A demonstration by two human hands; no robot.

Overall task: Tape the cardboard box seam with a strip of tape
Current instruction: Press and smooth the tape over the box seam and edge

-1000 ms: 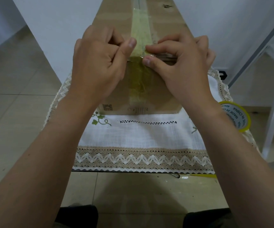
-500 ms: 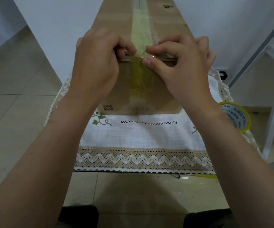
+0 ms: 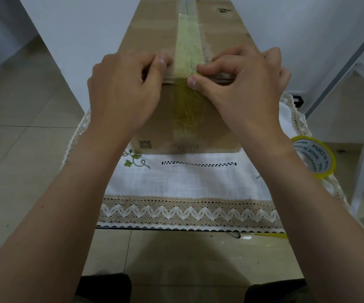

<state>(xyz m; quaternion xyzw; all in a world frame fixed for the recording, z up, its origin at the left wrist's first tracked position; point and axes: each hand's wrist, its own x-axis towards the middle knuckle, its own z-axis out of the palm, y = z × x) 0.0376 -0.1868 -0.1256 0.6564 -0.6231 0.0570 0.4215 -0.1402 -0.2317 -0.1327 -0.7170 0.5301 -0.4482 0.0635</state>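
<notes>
Head view: the brown cardboard box point(image 3: 155, 36) stands on a white lace-trimmed cloth point(image 3: 187, 182). The yellowish translucent tape strip point(image 3: 189, 51) covers its seam and folds over the near edge. Left hand point(image 3: 122, 95) and right hand point(image 3: 242, 90), the 2 grasping nothing, press beside it. Judged step: smoothing down; next, firm rubbing along the front face.

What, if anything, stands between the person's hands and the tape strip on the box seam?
Nothing visible does. The right hand has its fingertips directly on the tape strip at the cardboard box front edge. The left hand rests on the same edge just beside the strip. The tape roll lies off to the right on the tablecloth.
</notes>
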